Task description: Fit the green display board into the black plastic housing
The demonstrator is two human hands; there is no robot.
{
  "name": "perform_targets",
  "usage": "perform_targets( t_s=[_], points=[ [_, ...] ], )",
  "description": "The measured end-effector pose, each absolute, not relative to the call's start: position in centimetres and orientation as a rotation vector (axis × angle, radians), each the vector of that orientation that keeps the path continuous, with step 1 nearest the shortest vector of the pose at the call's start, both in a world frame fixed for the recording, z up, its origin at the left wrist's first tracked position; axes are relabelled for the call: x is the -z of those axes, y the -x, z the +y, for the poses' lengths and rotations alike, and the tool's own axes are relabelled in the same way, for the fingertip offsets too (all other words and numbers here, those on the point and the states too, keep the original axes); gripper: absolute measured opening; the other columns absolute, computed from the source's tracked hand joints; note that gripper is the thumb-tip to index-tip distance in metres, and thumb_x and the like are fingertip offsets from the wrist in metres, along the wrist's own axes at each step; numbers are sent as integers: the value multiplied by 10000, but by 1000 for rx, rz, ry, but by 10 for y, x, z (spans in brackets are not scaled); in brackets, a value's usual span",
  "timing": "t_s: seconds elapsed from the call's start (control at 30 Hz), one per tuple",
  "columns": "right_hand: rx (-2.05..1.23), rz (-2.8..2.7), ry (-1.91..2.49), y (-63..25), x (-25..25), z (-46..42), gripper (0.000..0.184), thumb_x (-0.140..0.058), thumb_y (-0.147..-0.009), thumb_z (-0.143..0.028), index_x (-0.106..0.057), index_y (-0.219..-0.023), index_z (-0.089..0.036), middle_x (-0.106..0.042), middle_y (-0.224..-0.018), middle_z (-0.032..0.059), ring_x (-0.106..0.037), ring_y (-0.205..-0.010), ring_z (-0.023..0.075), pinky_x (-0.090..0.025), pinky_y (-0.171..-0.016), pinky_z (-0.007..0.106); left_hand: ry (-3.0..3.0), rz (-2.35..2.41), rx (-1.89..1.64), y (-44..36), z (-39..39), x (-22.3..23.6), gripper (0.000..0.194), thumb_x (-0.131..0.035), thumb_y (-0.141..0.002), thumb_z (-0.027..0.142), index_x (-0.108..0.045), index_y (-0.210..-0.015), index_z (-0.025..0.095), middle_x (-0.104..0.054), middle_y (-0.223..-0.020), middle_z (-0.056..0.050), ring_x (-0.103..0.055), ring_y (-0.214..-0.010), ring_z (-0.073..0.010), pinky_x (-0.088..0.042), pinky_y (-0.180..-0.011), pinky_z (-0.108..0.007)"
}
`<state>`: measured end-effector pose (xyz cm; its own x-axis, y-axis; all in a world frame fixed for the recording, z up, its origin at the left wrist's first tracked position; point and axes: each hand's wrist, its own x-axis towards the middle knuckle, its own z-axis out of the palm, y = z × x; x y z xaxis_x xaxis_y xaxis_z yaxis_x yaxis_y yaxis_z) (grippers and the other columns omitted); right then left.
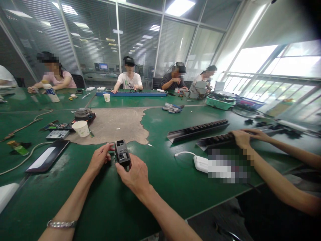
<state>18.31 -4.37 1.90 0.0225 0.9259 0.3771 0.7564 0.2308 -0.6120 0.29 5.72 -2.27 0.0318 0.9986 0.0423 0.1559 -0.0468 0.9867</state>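
Observation:
My right hand [136,174] grips a small black box-shaped module [122,152] by its lower end, thumb on one side and fingers on the other. Rectangular openings and a lighter patch show on the module's upper face. My left hand [99,159] is at the module's left side, its fingers curled and bunched close together near the edge. Whatever those fingers pinch, if anything, is too small to make out. Both hands are just above the green table [105,201].
At left lie a dark phone [48,155], a paper cup [80,129], circuit boards [57,126] and a green bottle [18,148]. A brown sheet [117,122] lies ahead. To the right are black rails [198,130], a white power strip [200,164] and a co-worker's hands [242,138].

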Motion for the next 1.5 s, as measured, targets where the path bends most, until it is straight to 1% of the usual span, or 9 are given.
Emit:
perform_targets(
  t_s=[0.17, 0.33, 0.5, 0.67, 0.77, 0.97, 1.1, 1.33, 1.5],
  points=[
    [-225, -1726, 1673, -221, -20, -38, 271, -572, -880, -444, -631, -1017, -218, -683, -935, 39, -634, -830, 180, -432, -707, 244, -1424, 1295, -1127, -3, 59, 26, 638, -482, -826, 678, -678, -1104, 138, -706, -963, -105, -513, -468, -89, -351, -384, -196],
    [-247, -1739, 1755, -242, -4, -34, 248, -590, -870, -422, -636, -992, -212, -691, -936, 54, -647, -868, 198, -436, -750, 255, -1490, 1348, -1080, -3, 60, 30, 645, -488, -812, 694, -703, -1071, 145, -710, -839, -77, -502, -452, -97, -348, -391, -198],
    [-255, -1762, 1851, -243, 5, -35, 280, -588, -858, -453, -621, -966, -196, -688, -938, 82, -656, -883, 226, -443, -754, 287, -1513, 1343, -1066, -2, 59, 30, 629, -481, -826, 685, -702, -1086, 156, -705, -898, -84, -513, -489, -103, -354, -397, -197],
    [-242, -1779, 1915, -245, 8, -37, 460, -616, -814, -565, -583, -1083, -194, -673, -990, 102, -654, -896, 247, -450, -740, 310, -1537, 1345, -1046, -3, 58, 29, 620, -467, -849, 670, -698, -1095, 150, -686, -794, -63, -505, -489, -105, -360, -405, -193],
    [-231, -1759, 1912, -245, 11, -39, 547, -645, -785, -589, -556, -1151, -193, -660, -1040, 109, -649, -917, 250, -455, -745, 311, -1534, 1345, -1049, -3, 58, 29, 628, -472, -840, 679, -702, -1083, 149, -691, -800, -64, -498, -478, -100, -359, -401, -195],
    [-233, -1705, 1811, -246, 15, -39, 310, -636, -838, -430, -609, -1044, -199, -666, -965, 70, -637, -899, 215, -446, -771, 277, -1514, 1342, -1058, -3, 58, 28, 641, -479, -829, 686, -698, -1088, 142, -690, -864, -80, -507, -494, -101, -359, -393, -188],
    [-247, -1675, 1686, -243, 5, -39, 224, -629, -844, -394, -632, -957, -201, -663, -876, 40, -608, -782, 183, -425, -696, 252, -1534, 1341, -1032, -2, 57, 27, 623, -457, -857, 666, -693, -1096, 142, -668, -761, -51, -479, -470, -94, -349, -399, -182],
    [-320, -1694, 1527, -208, -22, -44, 245, -606, -859, -447, -632, -855, -203, -635, -743, -1, -559, -662, 147, -390, -624, 241, -1540, 1324, -1069, -2, 56, 26, 610, -463, -855, 666, -694, -1084, 150, -675, -791, -46, -493, -471, -97, -357, -408, -191],
    [-287, -1727, 1609, -186, -22, -41, 283, -631, -825, -482, -631, -891, -206, -673, -815, 22, -608, -703, 170, -392, -612, 251, -1466, 1304, -1112, -4, 55, 22, 626, -474, -849, 663, -671, -1110, 129, -668, -750, -42, -508, -473, -105, -357, -400, -192]
  ],
)
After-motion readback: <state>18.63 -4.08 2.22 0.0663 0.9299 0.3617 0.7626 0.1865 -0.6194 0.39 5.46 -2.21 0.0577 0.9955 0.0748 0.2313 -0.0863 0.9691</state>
